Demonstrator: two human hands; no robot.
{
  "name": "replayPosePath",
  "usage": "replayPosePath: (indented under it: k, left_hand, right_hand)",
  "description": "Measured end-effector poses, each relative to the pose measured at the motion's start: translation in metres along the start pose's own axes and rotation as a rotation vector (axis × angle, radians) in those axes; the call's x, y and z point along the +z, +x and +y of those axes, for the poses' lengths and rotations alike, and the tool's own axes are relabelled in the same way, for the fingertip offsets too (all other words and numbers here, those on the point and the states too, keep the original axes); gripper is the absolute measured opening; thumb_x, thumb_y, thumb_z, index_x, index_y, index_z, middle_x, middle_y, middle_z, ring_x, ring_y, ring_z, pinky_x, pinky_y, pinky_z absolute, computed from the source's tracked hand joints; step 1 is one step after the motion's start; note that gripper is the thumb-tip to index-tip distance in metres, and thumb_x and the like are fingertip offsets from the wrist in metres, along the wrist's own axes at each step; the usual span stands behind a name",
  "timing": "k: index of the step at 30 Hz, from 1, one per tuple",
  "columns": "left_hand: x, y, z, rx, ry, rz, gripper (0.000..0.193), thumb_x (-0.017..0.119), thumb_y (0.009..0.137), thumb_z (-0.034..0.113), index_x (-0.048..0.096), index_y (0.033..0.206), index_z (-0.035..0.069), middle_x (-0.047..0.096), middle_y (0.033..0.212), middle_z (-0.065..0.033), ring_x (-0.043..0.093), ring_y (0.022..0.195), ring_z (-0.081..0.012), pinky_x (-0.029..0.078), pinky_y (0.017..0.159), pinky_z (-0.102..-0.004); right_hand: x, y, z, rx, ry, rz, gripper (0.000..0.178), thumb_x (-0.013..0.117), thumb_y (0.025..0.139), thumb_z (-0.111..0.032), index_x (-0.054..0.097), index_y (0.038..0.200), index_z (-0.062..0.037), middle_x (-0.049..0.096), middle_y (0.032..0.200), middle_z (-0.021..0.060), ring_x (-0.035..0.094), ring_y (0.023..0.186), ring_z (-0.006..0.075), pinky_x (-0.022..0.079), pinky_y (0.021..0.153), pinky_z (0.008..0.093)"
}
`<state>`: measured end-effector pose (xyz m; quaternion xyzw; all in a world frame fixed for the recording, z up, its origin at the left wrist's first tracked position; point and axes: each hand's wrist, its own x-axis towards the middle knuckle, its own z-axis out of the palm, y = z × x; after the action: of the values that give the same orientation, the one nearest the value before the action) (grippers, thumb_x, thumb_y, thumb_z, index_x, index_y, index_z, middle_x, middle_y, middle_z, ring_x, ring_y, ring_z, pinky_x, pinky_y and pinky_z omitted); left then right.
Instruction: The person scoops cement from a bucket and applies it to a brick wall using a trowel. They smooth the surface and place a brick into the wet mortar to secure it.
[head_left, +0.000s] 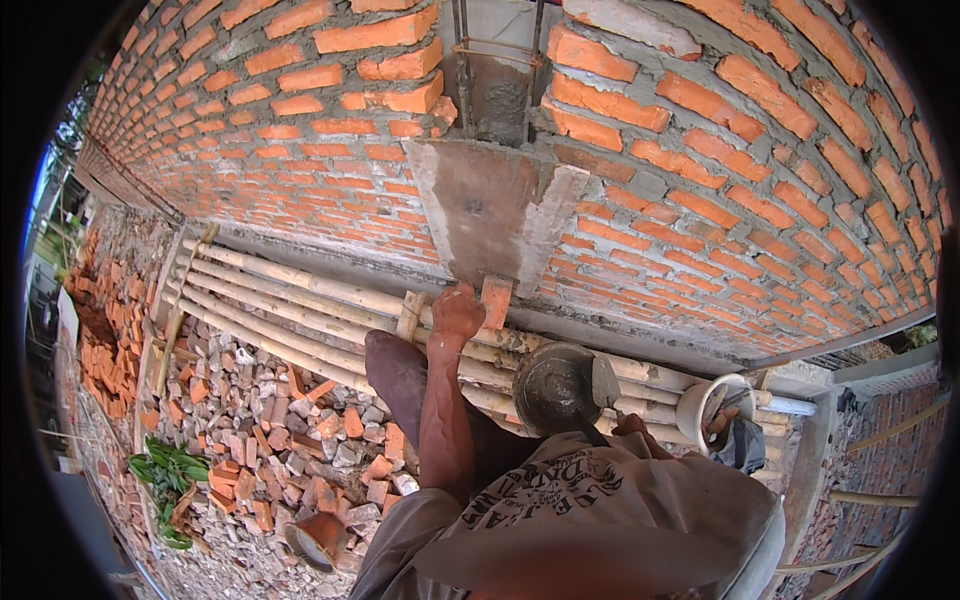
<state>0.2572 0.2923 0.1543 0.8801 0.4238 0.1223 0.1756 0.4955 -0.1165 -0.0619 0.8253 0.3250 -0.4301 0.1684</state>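
Observation:
My left hand (458,312) is closed in front of the wall, by the lower end of a mortar-smeared board (490,205). Right beside its fingers a brick (496,300) stands on end at the board's bottom edge; whether they grip it is unclear. Low on the right, my right hand (632,426) is partly hidden by my shirt and closed round the handle of a trowel (604,382). The trowel's grey blade rests over the rim of a dark bucket (556,385) with wet mortar inside.
Bamboo poles (290,318) lashed into a platform run along the brick wall (330,150). Above the board, steel bars (462,70) rise in a concrete-filled gap. A white bucket (700,405) stands at right. Broken bricks (290,430), an orange-brown bucket (316,541) and a leafy plant (168,475) lie below.

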Motion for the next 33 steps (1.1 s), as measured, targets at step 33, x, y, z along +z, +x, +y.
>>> replayPosePath:
  k: [33]
  left_hand:
    - [0.005,0.002,0.001,0.017,0.022,0.014,0.035,0.067,0.072,0.026,0.057,0.092,-0.001,0.064,0.088,-0.0207,0.059,0.091,-0.0372,0.046,0.081,-0.0456]
  right_hand:
    - [0.022,0.024,0.018,0.205,0.315,0.019,0.073,0.077,0.058,-0.031,0.051,0.120,-0.0011,0.056,0.121,0.0184,0.054,0.113,0.0307,0.046,0.093,0.0391]
